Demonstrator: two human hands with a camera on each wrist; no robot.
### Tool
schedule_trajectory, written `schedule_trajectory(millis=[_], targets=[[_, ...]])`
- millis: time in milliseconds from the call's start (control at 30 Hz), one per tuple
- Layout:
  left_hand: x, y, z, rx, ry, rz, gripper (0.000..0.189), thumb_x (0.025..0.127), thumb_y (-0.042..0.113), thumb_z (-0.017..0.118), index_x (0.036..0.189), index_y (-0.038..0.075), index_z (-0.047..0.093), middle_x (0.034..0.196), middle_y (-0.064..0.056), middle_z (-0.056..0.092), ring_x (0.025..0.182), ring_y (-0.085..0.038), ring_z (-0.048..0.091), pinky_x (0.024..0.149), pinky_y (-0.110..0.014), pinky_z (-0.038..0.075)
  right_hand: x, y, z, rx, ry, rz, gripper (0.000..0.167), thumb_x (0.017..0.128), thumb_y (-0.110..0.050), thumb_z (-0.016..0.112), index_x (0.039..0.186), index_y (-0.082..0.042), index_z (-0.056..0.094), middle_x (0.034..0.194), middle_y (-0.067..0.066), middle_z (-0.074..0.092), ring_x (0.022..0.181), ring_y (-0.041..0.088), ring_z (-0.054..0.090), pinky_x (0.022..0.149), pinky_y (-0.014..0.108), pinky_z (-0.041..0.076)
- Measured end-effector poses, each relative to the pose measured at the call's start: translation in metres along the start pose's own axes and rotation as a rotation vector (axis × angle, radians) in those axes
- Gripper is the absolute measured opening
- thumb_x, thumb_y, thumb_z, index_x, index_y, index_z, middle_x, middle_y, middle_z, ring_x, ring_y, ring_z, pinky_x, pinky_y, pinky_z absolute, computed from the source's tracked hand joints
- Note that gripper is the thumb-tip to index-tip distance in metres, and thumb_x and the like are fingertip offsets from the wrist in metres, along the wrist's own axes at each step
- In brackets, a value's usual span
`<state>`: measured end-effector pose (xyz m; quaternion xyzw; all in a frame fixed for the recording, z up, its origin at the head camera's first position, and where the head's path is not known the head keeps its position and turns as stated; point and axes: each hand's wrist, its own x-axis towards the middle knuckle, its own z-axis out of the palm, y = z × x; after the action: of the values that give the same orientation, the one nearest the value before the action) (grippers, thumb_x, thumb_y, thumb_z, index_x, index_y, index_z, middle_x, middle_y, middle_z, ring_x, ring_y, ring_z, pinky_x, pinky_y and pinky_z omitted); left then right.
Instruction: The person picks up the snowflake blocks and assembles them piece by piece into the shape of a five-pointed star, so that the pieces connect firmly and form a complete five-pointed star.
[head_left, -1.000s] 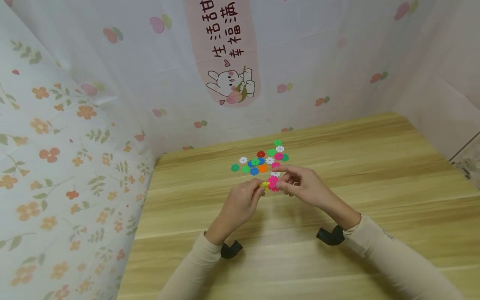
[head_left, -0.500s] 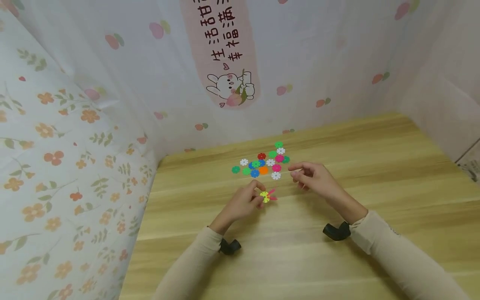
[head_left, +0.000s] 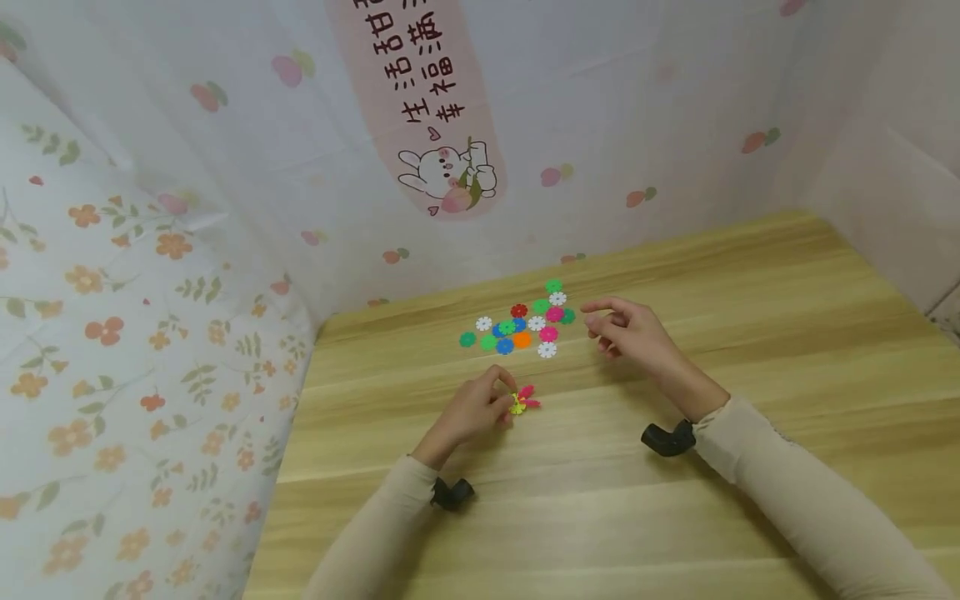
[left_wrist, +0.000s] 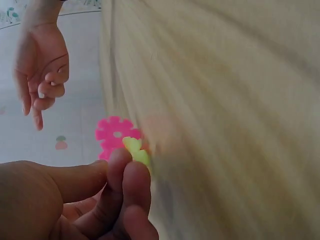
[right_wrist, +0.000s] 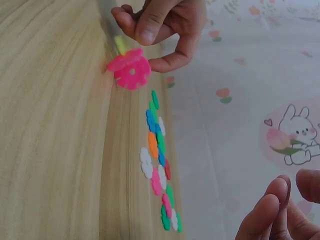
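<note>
My left hand (head_left: 474,410) pinches a yellow snowflake disc (head_left: 517,407) between thumb and fingers, above the table. Two pink snowflake discs (right_wrist: 132,73) are slotted to the yellow one and splay apart on its right side. In the left wrist view one pink disc (left_wrist: 105,129) faces the camera, while fingertips hide much of the yellow disc. My right hand (head_left: 633,333) hovers right of the loose discs, holding nothing, with its index finger extended and the other fingers loosely bent.
Loose snowflake discs lie in a cluster toward the back of the wooden table (head_left: 600,500), among them an orange disc (head_left: 521,340), a red disc (head_left: 519,311) and a white disc (head_left: 547,350). A printed cloth (head_left: 585,108) hangs behind the table.
My right hand has let go of the pink discs and moved away to the right. My left hand has drawn the joined discs slightly left and nearer, turning them.
</note>
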<state>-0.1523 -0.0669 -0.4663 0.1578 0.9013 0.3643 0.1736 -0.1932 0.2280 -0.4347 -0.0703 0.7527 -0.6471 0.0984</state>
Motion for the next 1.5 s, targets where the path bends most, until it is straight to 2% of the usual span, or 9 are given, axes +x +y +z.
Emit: schedule_trajectory(millis=[100, 200, 400, 500, 633, 767, 1033, 1267, 1500], targets=[[0.003, -0.002, -0.008, 0.061, 0.048, -0.006, 0.011, 0.103, 0.014, 0.058, 0.112, 0.010, 0.057, 0.067, -0.002, 0.067, 0.056, -0.013, 0.059, 0.053, -0.024, 0.043, 0.000, -0.001, 0.000, 0.016, 0.012, 0.010, 0.037, 0.102, -0.026, 0.061, 0.134, -0.007, 0.058, 0.090, 0.005, 0.066, 0.074, 0.028, 0.062, 0.066, 0.034, 0.056], [0.010, -0.003, -0.020, 0.118, 0.143, -0.007, 0.009, 0.102, 0.015, 0.059, 0.108, 0.009, 0.060, 0.070, -0.003, 0.068, 0.056, -0.011, 0.059, 0.053, -0.026, 0.046, 0.000, -0.001, -0.002, 0.019, 0.015, 0.018, 0.039, 0.102, -0.024, 0.060, 0.136, -0.005, 0.056, 0.088, 0.003, 0.067, 0.072, 0.023, 0.062, 0.066, 0.032, 0.056], [0.034, -0.006, -0.042, 0.054, 0.348, -0.056, 0.013, 0.100, 0.014, 0.061, 0.110, 0.006, 0.064, 0.086, -0.005, 0.068, 0.064, -0.015, 0.065, 0.056, -0.029, 0.051, -0.001, -0.002, -0.008, 0.010, 0.031, 0.033, 0.038, 0.103, -0.026, 0.059, 0.135, -0.006, 0.056, 0.087, 0.001, 0.067, 0.071, 0.020, 0.062, 0.067, 0.032, 0.056], [0.045, -0.010, -0.048, 0.026, 0.389, -0.110, 0.020, 0.099, 0.014, 0.063, 0.116, 0.003, 0.064, 0.092, -0.007, 0.067, 0.069, -0.018, 0.064, 0.059, -0.031, 0.050, 0.001, -0.001, -0.009, 0.013, 0.026, 0.032, 0.039, 0.103, -0.027, 0.059, 0.135, -0.006, 0.056, 0.086, 0.000, 0.067, 0.070, 0.019, 0.062, 0.066, 0.032, 0.056], [0.054, -0.017, -0.049, 0.017, 0.361, -0.201, 0.033, 0.099, 0.017, 0.062, 0.129, 0.004, 0.059, 0.094, -0.008, 0.066, 0.073, -0.020, 0.060, 0.063, -0.031, 0.049, 0.004, 0.002, -0.011, 0.013, 0.019, 0.026, 0.040, 0.102, -0.028, 0.060, 0.135, -0.006, 0.056, 0.085, 0.001, 0.067, 0.070, 0.021, 0.062, 0.066, 0.033, 0.056], [0.062, -0.024, -0.047, 0.015, 0.319, -0.253, 0.041, 0.099, 0.020, 0.062, 0.137, 0.009, 0.054, 0.101, -0.008, 0.066, 0.070, -0.018, 0.056, 0.066, -0.033, 0.046, 0.006, 0.005, -0.015, 0.012, 0.013, 0.037, 0.044, 0.102, -0.030, 0.060, 0.137, -0.004, 0.054, 0.085, 0.001, 0.066, 0.072, 0.025, 0.063, 0.067, 0.032, 0.056], [0.083, -0.020, -0.037, 0.158, 0.280, -0.222, 0.040, 0.093, 0.020, 0.064, 0.132, 0.011, 0.060, 0.122, -0.006, 0.063, 0.070, -0.018, 0.047, 0.073, -0.035, 0.045, 0.005, 0.015, -0.028, 0.034, 0.037, 0.097, 0.042, 0.102, -0.026, 0.060, 0.138, -0.005, 0.053, 0.082, -0.002, 0.066, 0.069, 0.019, 0.062, 0.065, 0.029, 0.056], [0.091, -0.006, -0.029, 0.147, 0.289, -0.241, 0.027, 0.094, 0.017, 0.066, 0.119, 0.010, 0.061, 0.084, -0.004, 0.060, 0.071, -0.020, 0.051, 0.063, -0.032, 0.042, 0.010, 0.017, -0.037, 0.017, 0.045, 0.115, 0.044, 0.102, -0.027, 0.059, 0.140, -0.005, 0.051, 0.086, 0.002, 0.066, 0.070, 0.021, 0.063, 0.065, 0.030, 0.056], [0.093, -0.001, -0.029, 0.187, 0.289, -0.288, 0.037, 0.094, 0.026, 0.067, 0.123, 0.007, 0.054, 0.094, -0.007, 0.060, 0.078, -0.022, 0.052, 0.065, -0.033, 0.043, 0.018, 0.028, -0.043, -0.009, 0.065, 0.134, 0.046, 0.103, -0.027, 0.058, 0.142, -0.004, 0.049, 0.104, 0.023, 0.064, 0.071, 0.024, 0.061, 0.064, 0.029, 0.055]])
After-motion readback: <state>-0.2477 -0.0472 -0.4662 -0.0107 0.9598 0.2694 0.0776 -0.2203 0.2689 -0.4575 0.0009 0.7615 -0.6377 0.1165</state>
